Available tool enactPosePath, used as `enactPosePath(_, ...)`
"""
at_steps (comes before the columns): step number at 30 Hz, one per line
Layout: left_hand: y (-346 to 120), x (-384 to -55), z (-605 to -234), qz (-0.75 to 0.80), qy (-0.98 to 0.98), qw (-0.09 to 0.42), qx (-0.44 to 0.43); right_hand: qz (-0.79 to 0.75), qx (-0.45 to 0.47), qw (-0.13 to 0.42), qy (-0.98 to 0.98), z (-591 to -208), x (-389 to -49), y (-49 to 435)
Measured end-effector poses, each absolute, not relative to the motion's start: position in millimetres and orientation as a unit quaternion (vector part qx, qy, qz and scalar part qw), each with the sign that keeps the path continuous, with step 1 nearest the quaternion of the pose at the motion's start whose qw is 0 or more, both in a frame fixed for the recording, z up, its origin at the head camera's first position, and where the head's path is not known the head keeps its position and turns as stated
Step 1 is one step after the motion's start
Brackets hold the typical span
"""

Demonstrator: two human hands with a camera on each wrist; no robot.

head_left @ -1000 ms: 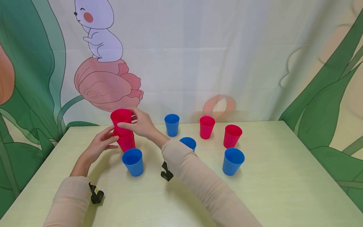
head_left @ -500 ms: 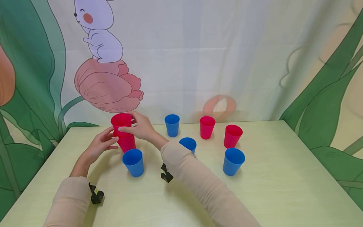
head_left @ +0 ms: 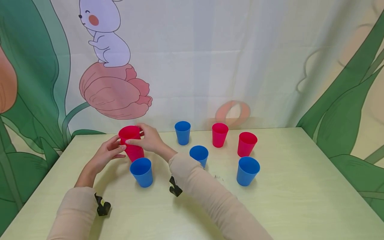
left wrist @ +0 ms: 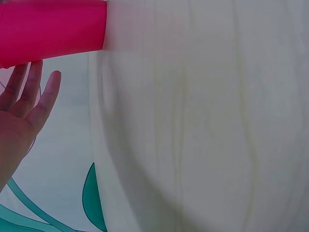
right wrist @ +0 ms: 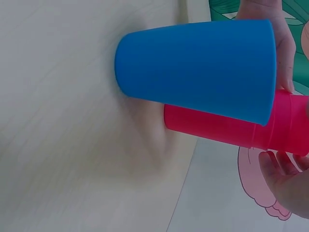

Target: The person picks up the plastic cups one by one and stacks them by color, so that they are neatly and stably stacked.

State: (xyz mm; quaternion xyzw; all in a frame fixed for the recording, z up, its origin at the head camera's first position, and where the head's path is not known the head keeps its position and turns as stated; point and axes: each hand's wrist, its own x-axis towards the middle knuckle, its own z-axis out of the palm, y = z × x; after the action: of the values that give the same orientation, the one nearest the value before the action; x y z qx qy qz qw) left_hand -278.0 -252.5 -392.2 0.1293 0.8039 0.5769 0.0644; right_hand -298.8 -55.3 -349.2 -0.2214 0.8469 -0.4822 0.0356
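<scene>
A stack of red plastic cups (head_left: 135, 153) stands upright on the left of the table in the head view. Around its left side my left hand (head_left: 103, 155) holds it, thumb in front and fingers behind. My right hand (head_left: 150, 137) grips the top red cup (head_left: 127, 133) from the right, between thumb and fingers; that cup sits down in the stack. Just in front stands a blue cup (head_left: 142, 174), which hides part of the stack in the right wrist view. Fingers (left wrist: 46, 99) touch the red stack's side in the left wrist view.
Further right stand more upright cups: a blue one (head_left: 182, 134) at the back, a blue one (head_left: 199, 154) partly behind my right sleeve, two red ones (head_left: 220, 136) (head_left: 247, 145), and a blue one (head_left: 247, 172). A patterned curtain (head_left: 192, 66) hangs behind the table's back edge.
My right hand has moved down with the top red cup, which has sunk into the stack. My left hand has stayed at the stack's side.
</scene>
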Motion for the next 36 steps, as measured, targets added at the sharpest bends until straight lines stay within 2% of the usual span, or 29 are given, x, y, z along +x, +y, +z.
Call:
enactPosePath(14, -249, -279, -393, 0.583, 0.797, 0.068, 0.141, -0.456, -0.195, 0.034, 0.868, -360, -296, -50)
enactPosePath(36, -250, -275, -390, 0.575, 0.805, 0.061, 0.13, -0.503, -0.206, 0.035, 0.839, -327, -264, -5)
